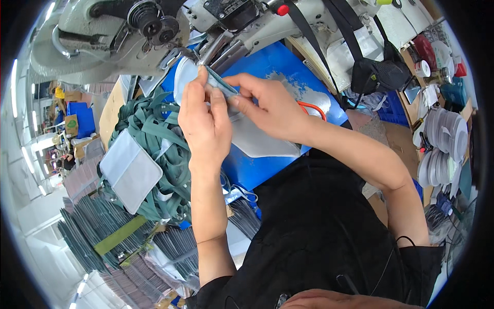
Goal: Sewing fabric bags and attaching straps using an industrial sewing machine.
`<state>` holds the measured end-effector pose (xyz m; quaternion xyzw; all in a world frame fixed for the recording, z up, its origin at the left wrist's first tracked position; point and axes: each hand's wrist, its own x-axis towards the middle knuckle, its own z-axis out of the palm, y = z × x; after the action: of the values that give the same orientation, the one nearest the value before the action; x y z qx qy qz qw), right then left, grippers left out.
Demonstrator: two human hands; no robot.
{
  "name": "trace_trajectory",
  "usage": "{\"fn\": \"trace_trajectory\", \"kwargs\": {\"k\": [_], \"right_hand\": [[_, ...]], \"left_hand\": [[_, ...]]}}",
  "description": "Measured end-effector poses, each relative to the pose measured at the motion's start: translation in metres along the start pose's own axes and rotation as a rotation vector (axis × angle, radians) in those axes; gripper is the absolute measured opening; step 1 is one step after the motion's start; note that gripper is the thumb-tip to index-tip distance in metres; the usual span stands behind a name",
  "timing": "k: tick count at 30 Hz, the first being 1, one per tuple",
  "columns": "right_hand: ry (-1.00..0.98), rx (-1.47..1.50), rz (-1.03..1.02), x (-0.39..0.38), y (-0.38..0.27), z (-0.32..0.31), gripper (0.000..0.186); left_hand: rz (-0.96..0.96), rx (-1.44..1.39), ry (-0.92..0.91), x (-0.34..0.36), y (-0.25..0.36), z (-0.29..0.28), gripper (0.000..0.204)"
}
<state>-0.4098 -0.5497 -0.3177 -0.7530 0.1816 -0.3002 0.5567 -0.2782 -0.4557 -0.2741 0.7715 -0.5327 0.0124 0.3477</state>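
Below the sewing machine, I hold a light grey fabric panel with a strip of teal binding along its upper edge. My left hand is closed, its thumb and fingers pinching the panel's edge near the machine's sewing head. My right hand pinches the same teal-edged side just to the right. The panel's lower part hangs over the blue work surface. My fingers hide part of the edge. Orange-red handles, apparently of scissors, show beside my right wrist.
A heap of teal fabric tape lies to the left, with another grey panel on it. Stacked dark panels stand lower left. On the right are white tape rolls and a hanging black pouch.
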Motion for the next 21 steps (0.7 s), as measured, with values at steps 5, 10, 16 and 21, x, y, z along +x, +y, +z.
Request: {"fn": "trace_trajectory", "kwargs": {"k": [5,10,16,21], "right_hand": [[0.018,0.569,0.192,-0.004,0.010,0.009,0.031],[0.018,0.746,0.261,-0.005,0.001,0.012,0.029],[0.055,0.866,0.255,0.023,0.001,0.019,0.027],[-0.009,0.931,0.337,0.033,0.002,0.011,0.028]], "left_hand": [[0.238,0.026,0.053,-0.020,-0.005,-0.003,0.041],[0.231,0.154,-0.043,-0.009,0.008,-0.018,0.042],[0.169,0.202,-0.126,0.014,0.001,-0.024,0.041],[0.225,0.226,0.082,0.008,-0.034,-0.035,0.041]]}}
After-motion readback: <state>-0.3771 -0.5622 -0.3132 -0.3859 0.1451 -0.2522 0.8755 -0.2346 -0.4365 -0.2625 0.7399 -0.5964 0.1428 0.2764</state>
